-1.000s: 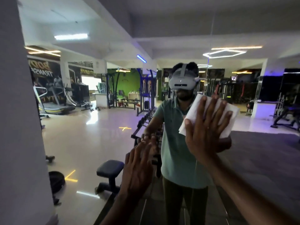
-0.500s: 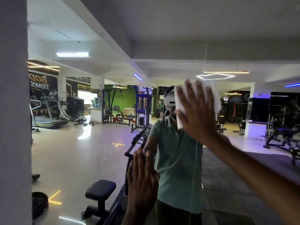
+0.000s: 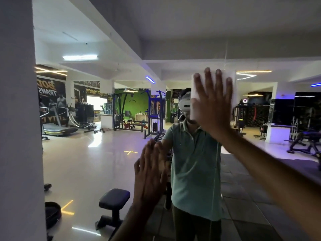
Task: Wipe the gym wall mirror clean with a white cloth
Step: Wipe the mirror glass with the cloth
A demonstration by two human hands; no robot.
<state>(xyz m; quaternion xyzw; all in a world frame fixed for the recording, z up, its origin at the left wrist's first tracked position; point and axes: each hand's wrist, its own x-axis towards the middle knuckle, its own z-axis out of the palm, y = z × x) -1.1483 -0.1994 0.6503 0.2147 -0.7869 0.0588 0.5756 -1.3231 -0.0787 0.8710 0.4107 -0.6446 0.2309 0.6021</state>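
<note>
The gym wall mirror (image 3: 97,162) fills most of the view and reflects the gym floor and a person in a green shirt. My right hand (image 3: 212,105) is raised high, fingers straight and spread, pressing a folded white cloth (image 3: 232,87) flat against the glass. The cloth shows above and beside my fingers. My left hand (image 3: 150,171) is lower and to the left, palm flat on the mirror with straight fingers, holding nothing.
A white pillar or wall edge (image 3: 17,119) borders the mirror on the left. Reflected in the glass are a padded black bench (image 3: 113,197), a dumbbell rack, treadmills and weight machines. A vertical seam (image 3: 217,153) runs down the mirror.
My right hand has slid the cloth upward on the mirror and then slightly rightward. The left hand has stayed flat on the glass, and the view has tilted up.
</note>
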